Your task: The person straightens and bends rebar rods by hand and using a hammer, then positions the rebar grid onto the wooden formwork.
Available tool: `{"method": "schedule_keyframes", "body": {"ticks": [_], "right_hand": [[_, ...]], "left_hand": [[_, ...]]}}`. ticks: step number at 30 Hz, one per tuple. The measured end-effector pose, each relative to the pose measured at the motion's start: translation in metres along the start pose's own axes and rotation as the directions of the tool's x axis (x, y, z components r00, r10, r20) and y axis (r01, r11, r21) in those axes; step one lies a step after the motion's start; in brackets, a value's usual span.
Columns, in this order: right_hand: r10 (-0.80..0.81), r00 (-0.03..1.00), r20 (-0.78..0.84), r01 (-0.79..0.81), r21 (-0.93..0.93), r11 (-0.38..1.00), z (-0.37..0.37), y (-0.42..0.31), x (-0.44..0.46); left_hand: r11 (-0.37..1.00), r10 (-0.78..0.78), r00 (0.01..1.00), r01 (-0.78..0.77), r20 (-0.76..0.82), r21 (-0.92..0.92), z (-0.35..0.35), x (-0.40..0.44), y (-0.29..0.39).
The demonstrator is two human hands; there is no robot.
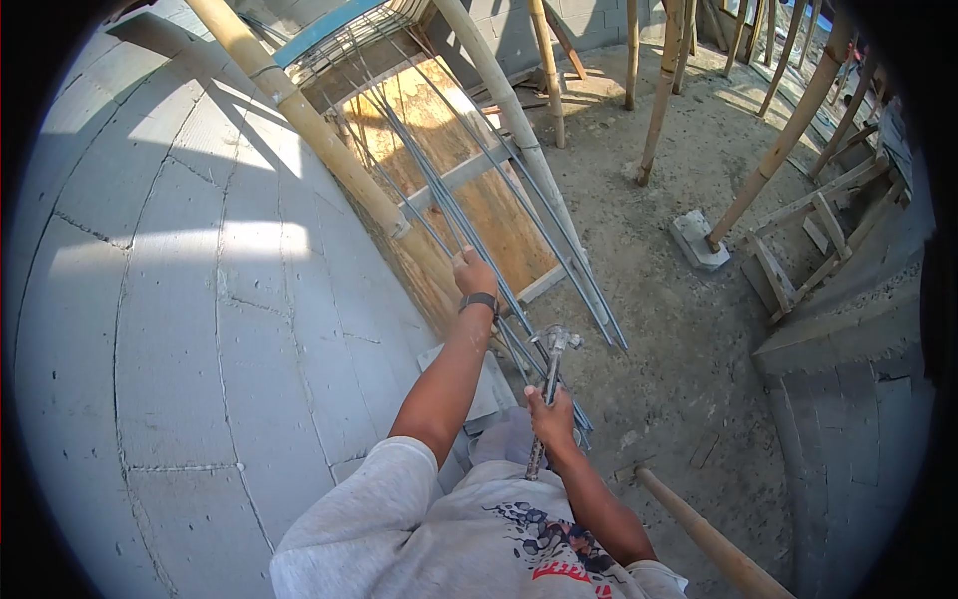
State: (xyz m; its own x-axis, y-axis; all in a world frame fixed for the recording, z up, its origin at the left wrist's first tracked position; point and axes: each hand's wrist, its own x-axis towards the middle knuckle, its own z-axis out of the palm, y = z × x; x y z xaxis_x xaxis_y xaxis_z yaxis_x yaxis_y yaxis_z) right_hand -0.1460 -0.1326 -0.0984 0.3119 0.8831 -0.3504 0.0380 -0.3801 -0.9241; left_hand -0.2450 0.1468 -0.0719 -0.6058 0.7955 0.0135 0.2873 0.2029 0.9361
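Note:
My right hand [551,415] is closed around the handle of a hammer [553,365], whose worn metal head points up and away from my body. Farther forward, my left hand [472,272], with a dark watch at the wrist, is closed on a thin steel rod beside a bundle of long steel rods [446,195]. The bundle slopes from a frame of bars at the top down past my hands. Beneath the rods lies a plywood panel [504,222] with a wooden crosspiece. Part of the rods is hidden behind my arms and the hammer.
A grey block wall [180,319] rises on my left, with a bamboo pole [329,150] along it. Several upright poles stand on the rough concrete floor [659,329]. A concrete block [701,241] and a wooden frame [818,250] sit at right. Another pole [704,529] is near my right elbow.

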Motion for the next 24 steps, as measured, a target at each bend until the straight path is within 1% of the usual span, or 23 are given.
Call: {"method": "schedule_keyframes", "body": {"ticks": [1,4,7,10,13,15,16,17,19,20,21,22,24], "right_hand": [[-0.038,0.999,-0.020,0.038,-0.009,0.999,0.000,0.004,0.001],[-0.046,0.999,0.007,0.046,0.009,0.999,0.002,0.012,0.003],[0.015,0.999,0.051,-0.020,0.091,0.996,0.002,-0.003,-0.008],[0.075,0.994,0.083,-0.088,0.153,0.984,0.004,-0.016,-0.015],[0.214,0.958,0.189,-0.258,0.251,0.933,-0.013,-0.053,-0.018],[0.239,0.936,0.259,-0.305,0.255,0.917,-0.026,-0.065,-0.013],[0.250,0.923,0.291,-0.328,0.260,0.908,-0.033,-0.067,-0.008],[0.237,0.909,0.344,-0.349,0.311,0.884,-0.041,-0.066,-0.003],[0.291,0.844,0.450,-0.448,0.292,0.845,-0.063,-0.102,0.008],[0.319,0.806,0.499,-0.497,0.277,0.823,-0.075,-0.124,0.011],[0.316,0.794,0.519,-0.503,0.270,0.821,-0.085,-0.137,0.014],[0.317,0.821,0.475,-0.465,0.234,0.854,-0.092,-0.150,0.014],[0.307,0.870,0.386,-0.388,0.151,0.909,-0.106,-0.176,0.011]], "left_hand": [[1.000,-0.001,1.000,0.001,0.000,0.031,-0.001,-0.005,0.005],[0.997,0.034,0.999,-0.032,-0.017,0.075,-0.004,-0.010,0.010],[0.995,0.063,0.998,-0.062,-0.013,0.079,-0.009,-0.002,0.002],[0.991,0.129,0.991,-0.128,-0.022,0.046,-0.012,0.009,-0.013],[0.997,0.063,0.998,-0.063,0.005,-0.039,-0.009,0.017,-0.023],[0.974,-0.049,0.990,0.077,0.131,-0.215,0.004,0.035,-0.050],[0.943,-0.117,0.974,0.170,0.194,-0.285,0.006,0.034,-0.046],[0.901,-0.184,0.949,0.267,0.256,-0.343,0.008,0.034,-0.041],[0.766,-0.338,0.861,0.486,0.379,-0.420,-0.002,-0.003,0.041],[0.733,-0.326,0.853,0.500,0.407,-0.461,-0.003,-0.012,0.062],[0.697,-0.312,0.845,0.514,0.434,-0.500,-0.001,-0.016,0.080],[0.656,-0.300,0.837,0.530,0.458,-0.538,0.000,-0.019,0.095],[0.469,-0.312,0.763,0.641,0.565,-0.607,0.003,-0.020,0.121]]}}
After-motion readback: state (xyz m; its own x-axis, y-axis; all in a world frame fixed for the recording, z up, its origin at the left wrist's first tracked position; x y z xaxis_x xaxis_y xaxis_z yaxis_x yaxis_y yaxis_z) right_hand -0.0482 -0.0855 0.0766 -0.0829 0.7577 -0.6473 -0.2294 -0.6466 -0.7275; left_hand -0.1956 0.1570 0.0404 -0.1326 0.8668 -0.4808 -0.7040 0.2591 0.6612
